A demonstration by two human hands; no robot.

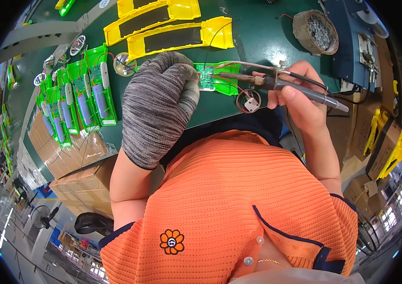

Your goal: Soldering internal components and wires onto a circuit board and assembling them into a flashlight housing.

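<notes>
A green plastic half-shell lies on the bench in front of me, with a small green circuit board in it. My left hand, in a grey knit glove, is closed over its left part. The fingertips pinch together at the board's left edge and hide what is between them. In my right hand, bare, I grip a soldering iron with a thin metal feed tube beside it. Its tip points left onto the board. Red wires run to a round lamp piece with a white block.
Several green shells with blue battery cells stand in a row at the left. Yellow shells with black linings lie at the back. A round pot of metal shavings sits at the right back, beside a blue machine. Cardboard boxes stand below the bench.
</notes>
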